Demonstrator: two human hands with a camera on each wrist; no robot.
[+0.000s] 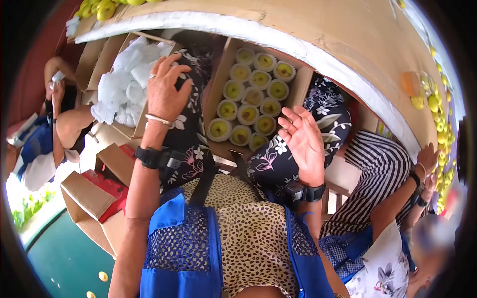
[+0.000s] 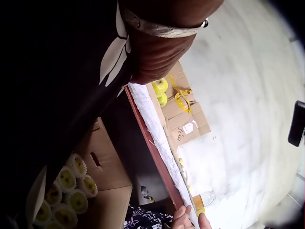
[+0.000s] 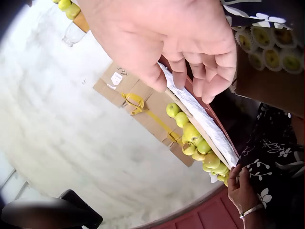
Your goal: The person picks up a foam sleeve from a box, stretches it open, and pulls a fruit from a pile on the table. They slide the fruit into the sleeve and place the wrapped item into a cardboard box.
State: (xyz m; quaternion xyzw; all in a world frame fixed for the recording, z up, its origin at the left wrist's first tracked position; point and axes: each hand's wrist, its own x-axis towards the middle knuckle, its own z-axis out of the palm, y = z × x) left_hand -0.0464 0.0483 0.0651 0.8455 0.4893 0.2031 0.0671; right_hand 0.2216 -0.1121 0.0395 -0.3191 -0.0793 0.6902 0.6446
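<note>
My left hand (image 1: 168,89) rests over my left thigh in the head view, back upward and fingers spread, with nothing held. Just left of it, white foam fruit nets (image 1: 130,84) fill a cardboard box. My right hand (image 1: 304,144) is raised over my right thigh, palm turned up, its fingers loosely bent around nothing. Between my knees stands an open cardboard box (image 1: 217,82) with yellow-green apples (image 1: 259,78) in rows, each in a white foam net. The right wrist view shows the empty palm from close up.
A cardboard-covered table (image 1: 343,44) with a white padded edge curves ahead of me, with loose apples (image 1: 105,10) on it. People sit on both sides; the right neighbour's hand (image 1: 426,158) is at the table edge. An open box (image 1: 89,198) with red lining lies at lower left.
</note>
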